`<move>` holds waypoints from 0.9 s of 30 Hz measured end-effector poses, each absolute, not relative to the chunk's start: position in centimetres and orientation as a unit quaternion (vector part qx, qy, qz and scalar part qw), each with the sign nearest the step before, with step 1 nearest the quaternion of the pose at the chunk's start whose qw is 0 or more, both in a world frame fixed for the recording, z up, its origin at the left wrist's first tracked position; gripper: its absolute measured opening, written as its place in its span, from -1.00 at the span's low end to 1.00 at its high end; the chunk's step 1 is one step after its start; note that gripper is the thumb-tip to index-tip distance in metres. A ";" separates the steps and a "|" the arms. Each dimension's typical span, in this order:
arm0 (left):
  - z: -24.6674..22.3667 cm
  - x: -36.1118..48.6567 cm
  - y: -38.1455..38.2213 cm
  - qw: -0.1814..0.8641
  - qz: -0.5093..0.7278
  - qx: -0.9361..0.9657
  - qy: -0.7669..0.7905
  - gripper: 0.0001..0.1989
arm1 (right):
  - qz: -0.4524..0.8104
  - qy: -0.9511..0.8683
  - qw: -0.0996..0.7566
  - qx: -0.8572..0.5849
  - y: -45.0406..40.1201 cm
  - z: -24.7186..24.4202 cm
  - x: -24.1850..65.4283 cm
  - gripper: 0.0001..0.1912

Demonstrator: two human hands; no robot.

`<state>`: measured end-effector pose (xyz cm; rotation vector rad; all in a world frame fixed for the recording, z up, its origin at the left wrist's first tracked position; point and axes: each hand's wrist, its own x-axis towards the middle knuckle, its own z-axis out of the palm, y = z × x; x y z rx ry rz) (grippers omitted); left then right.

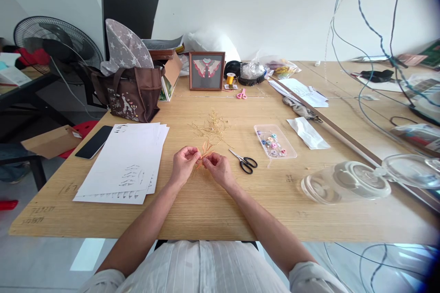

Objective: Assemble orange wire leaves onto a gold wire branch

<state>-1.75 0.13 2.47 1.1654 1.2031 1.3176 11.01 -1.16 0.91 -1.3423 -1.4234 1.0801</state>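
Note:
Between my two hands is a small orange craft piece with thin leaf-like strips pointing up and away from me. My left hand pinches its left side with thumb and forefinger. From the other side my right hand pinches it too, the fingertips almost meeting. The spot where they grip is partly hidden by the fingers. Just beyond lies a loose tangle of gold wire sprigs. Black-handled scissors rest to the right of my right hand, blades toward the wire.
Left are printed paper sheets, a phone and a brown bag. A clear tray of beads and spools sits right, with a clear plastic jug nearer me. Behind stand a framed piece, yellow thread and pink scissors.

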 end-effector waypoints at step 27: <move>1.7 -0.6 -1.0 0.531 0.488 0.483 0.497 -0.72 | 0.423 -0.521 0.514 -0.534 -0.6 1.4 11.5 -0.78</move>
